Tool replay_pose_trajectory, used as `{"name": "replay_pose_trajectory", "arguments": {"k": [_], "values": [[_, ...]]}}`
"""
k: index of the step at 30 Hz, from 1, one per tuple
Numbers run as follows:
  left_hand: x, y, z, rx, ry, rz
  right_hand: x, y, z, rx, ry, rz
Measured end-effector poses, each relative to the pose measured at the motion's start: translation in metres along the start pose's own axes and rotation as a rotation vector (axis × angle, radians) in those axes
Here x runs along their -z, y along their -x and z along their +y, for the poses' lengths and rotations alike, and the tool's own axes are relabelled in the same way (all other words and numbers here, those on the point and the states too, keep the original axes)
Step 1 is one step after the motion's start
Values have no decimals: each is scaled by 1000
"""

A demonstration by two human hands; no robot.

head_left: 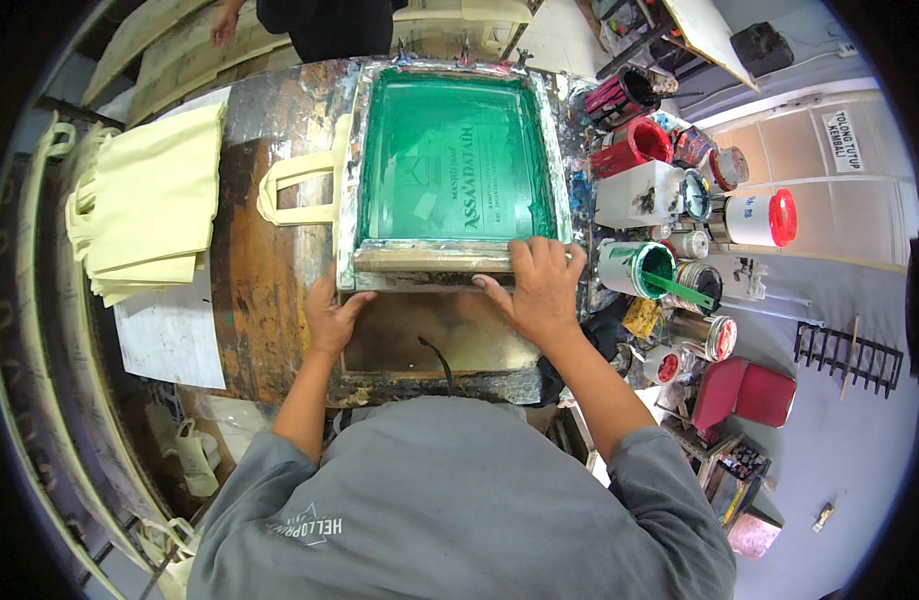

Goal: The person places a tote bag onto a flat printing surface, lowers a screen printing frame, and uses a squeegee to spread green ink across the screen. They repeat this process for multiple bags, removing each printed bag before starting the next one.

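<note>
A screen printing frame (346, 200) lies on the stained worktable, its mesh coated in green with a printed design. My left hand (332, 315) holds its near left corner, the thumb along the near edge. Over the near right side, my right hand (542, 290) is wrapped, fingers on top and thumb at the front. A wooden bar (430, 262), perhaps a squeegee, runs along the near edge between my hands. From under the frame's left side stick out the handles of a cream tote bag (270, 197); the rest of the bag is hidden.
At left lies a stack of cream tote bags (160, 195) on white paper (170, 340). Right of the frame crowd several paint tubs, among them a green-smeared tub (622, 268) with a green spatula (685, 291). Another person (325, 28) stands across the table. Racks (40, 330) line the left.
</note>
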State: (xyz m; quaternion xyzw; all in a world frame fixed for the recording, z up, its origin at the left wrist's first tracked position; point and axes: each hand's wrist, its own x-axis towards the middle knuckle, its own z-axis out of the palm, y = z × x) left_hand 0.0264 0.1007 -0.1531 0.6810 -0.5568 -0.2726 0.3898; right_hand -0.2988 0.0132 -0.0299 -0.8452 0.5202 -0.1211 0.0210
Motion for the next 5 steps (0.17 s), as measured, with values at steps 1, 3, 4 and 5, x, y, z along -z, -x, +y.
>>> {"name": "replay_pose_trajectory", "arguments": {"k": [1,3,4,5], "values": [[4,-6,22,45,128,26,14,-7,-2,-7,21,21],[15,-21,66,59,293,108,37,-25,-3,14,35,146],[19,-32,85,33,334,165,45,-38,-2,16,73,199],[23,-44,104,12,373,218,52,-51,0,14,109,245]]}}
